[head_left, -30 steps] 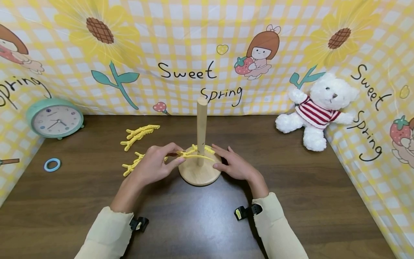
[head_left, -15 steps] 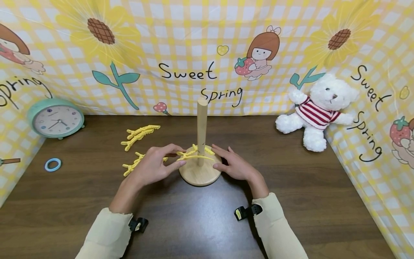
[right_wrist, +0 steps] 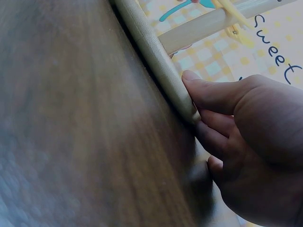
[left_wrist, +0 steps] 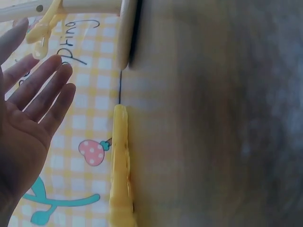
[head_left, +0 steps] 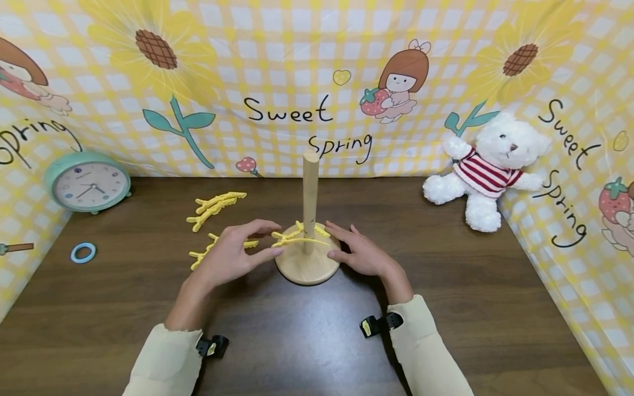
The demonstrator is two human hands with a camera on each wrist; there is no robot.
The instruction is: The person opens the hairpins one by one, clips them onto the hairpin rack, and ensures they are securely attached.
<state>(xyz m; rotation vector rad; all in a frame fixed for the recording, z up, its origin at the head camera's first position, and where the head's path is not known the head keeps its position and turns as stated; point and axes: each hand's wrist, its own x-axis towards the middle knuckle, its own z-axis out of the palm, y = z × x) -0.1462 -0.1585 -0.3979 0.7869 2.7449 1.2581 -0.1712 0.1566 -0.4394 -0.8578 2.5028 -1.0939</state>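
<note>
Bracing the round wooden base (head_left: 309, 269) at its right edge with the right hand (head_left: 366, 254), thumb at the top and fingers at the rim, in a pinch. Holding the left hand (head_left: 233, 254) on the other side with fingers spread and released, grasping nothing. Hovering there close to the forked end of a yellow clip (head_left: 297, 239); hard to tell from these views whether touching it with the thumb or just clear of it. Find that clip low on the upright post (head_left: 310, 190), roughly crosswise, with one arm in front of the wood and more yellow behind.

Judging by this, probably letting the clip settle on the post. To do it well, maintain the right hand's pinch, enough to stop the base sliding or turning. Check for a steady bite, without sag or twist, before drawing the left hand straight back, so as not to snag the fork. If slipping, pinch the fork again and reseat squarely.

Mind the near clip (head_left: 202, 257), partly hidden behind the left hand, and the far clip (head_left: 213, 210) beyond, both lying on the counter (head_left: 277, 341) and easy to brush.
</note>
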